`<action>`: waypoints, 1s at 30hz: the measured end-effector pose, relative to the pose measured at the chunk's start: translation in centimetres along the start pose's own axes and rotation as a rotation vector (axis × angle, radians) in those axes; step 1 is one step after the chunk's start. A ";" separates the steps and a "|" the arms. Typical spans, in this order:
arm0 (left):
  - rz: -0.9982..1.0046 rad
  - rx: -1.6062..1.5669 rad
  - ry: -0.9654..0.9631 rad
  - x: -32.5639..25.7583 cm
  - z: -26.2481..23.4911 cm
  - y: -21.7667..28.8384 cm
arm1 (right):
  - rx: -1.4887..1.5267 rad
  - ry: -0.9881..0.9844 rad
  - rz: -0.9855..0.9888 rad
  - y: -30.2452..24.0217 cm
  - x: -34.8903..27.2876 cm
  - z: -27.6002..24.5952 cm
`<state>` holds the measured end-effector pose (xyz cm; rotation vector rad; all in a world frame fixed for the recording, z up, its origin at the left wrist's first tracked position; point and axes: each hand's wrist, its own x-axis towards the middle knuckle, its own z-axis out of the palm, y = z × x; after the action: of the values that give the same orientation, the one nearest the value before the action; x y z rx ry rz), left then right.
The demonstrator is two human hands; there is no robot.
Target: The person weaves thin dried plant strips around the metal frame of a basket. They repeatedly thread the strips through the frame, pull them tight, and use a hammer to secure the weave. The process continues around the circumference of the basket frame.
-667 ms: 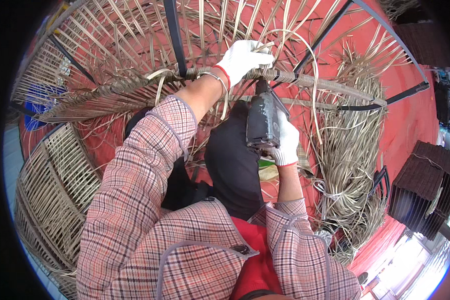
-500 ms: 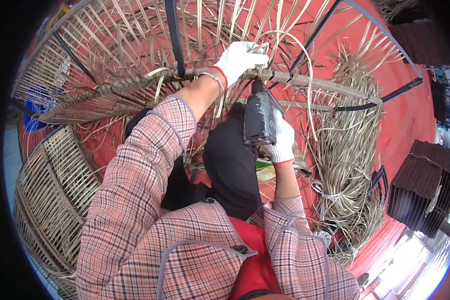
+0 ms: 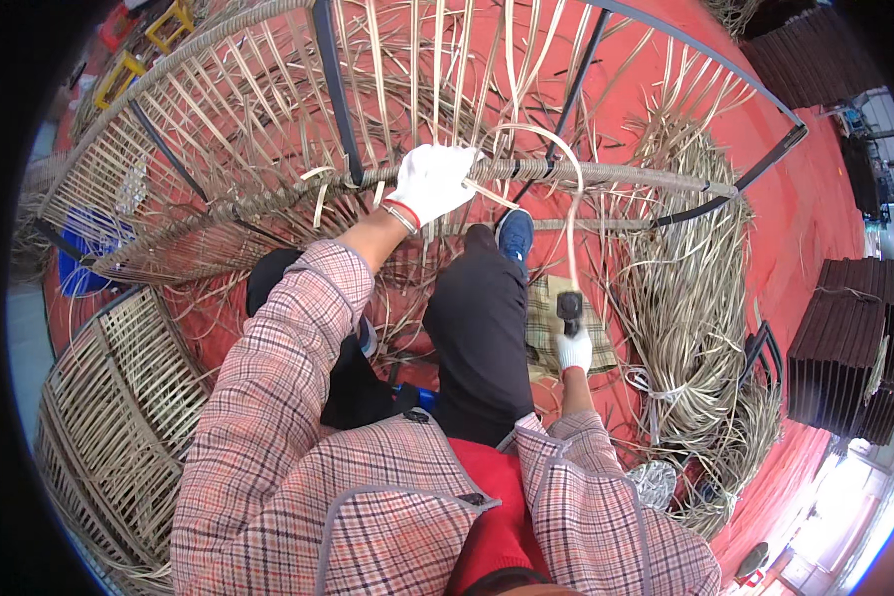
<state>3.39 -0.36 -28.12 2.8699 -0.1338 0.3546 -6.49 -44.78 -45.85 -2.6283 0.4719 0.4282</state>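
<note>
My left hand (image 3: 432, 184), in a white glove, is closed at the wrapped rail (image 3: 606, 171) of a large frame. A pale flat weaving strip (image 3: 495, 196) is pinched in its fingers; part of the grip is hidden by the glove. My right hand (image 3: 574, 350), also gloved in white, is lowered beside my right knee. It grips a dark staple gun (image 3: 569, 306), seen nearly end-on and apart from the rail. A long loose strip (image 3: 572, 223) arches from the rail and hangs down toward the gun.
Dark metal bars (image 3: 336, 89) and many upright strips span the frame. A bundle of dry strips (image 3: 680, 328) lies at right. A woven panel (image 3: 119, 397) stands at lower left. Brown stacked panels (image 3: 854, 348) are far right, a blue container (image 3: 79, 248) left. Scraps litter the red floor.
My right hand has drawn the staple gun back from the rail and down toward me. My left hand has shifted left along the rail. My shoe has come into view under it.
</note>
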 end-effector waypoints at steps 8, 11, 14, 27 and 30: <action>-0.014 -0.019 0.026 -0.2 -0.1 0.3 | -0.140 -0.326 0.244 9.9 -2.6 5.1; -0.015 -0.016 0.004 -0.5 -0.5 0.8 | -0.208 -0.389 0.119 8.1 -1.3 2.9; 0.014 0.012 -0.140 -1.2 -1.4 1.5 | 0.137 -0.133 -0.047 2.3 0.8 -3.2; 0.193 0.057 0.293 -7.9 -2.1 5.1 | 0.565 0.112 -1.308 -36.4 -10.8 -20.7; 0.162 0.143 0.196 -7.8 -0.9 5.1 | 0.641 0.175 -1.072 -38.7 -10.1 -17.7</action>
<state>-4.96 -4.64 -28.05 2.9498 -0.3181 0.7004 3.47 -17.65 -13.07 -1.9142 -0.6554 -0.2691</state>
